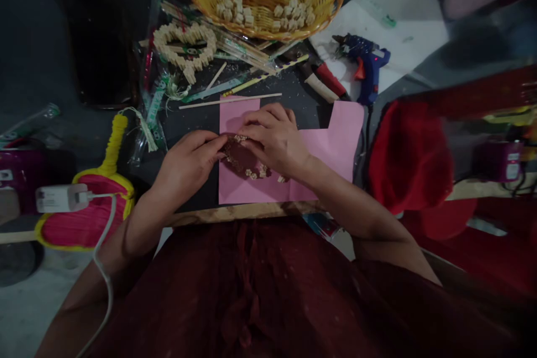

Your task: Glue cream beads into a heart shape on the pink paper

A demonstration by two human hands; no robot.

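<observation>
A ring of small pale wooden pieces [251, 173] lies on pink paper [251, 194] near the table's front edge. My left hand [188, 159] pinches the ring's upper left side between thumb and fingertips. Over its upper right part, my right hand [279, 137] is bent, with thumb and fingers closed on the ring's top; the palm hides some of the right side. One loose wooden piece [282, 179] sits just below the right wrist. Farther back on the left rests a finished-looking heart-shaped piece of similar wooden bits [184, 47].
Beyond my hands stands a yellow wicker basket [262, 25] holding wooden pieces. A blue glue gun [369, 61] rests on white paper, beside red-and-white-handled pliers [325, 81]. Thin sticks [230, 100] and plastic wrappers lie behind. At left are a dark phone-like slab [98, 47] and a white charger [62, 198].
</observation>
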